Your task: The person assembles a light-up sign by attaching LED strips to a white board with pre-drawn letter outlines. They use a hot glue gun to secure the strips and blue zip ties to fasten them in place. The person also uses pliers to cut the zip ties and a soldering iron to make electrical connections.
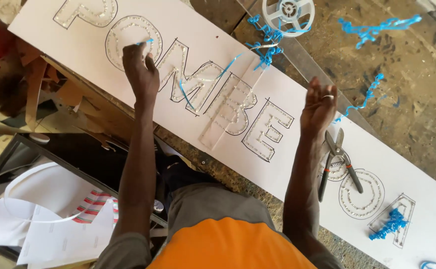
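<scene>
Left hand (141, 69) pinches a blue strip (148, 42) over the white board (297, 107); right hand (318, 105) spread loose above snips (338, 162)

The white sign board (297, 94) runs past the picture's edges.

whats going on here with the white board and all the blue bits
A person leans over a long white board with large outlined letters studded with small clear dots. The left hand pinches a thin blue strip over one of the letters. The right hand, wearing a ring, hangs open above the board, holding nothing. Metal snips lie on the board just below it. Blue curled shavings are scattered about, and a white plastic spool sits near the top.
</scene>
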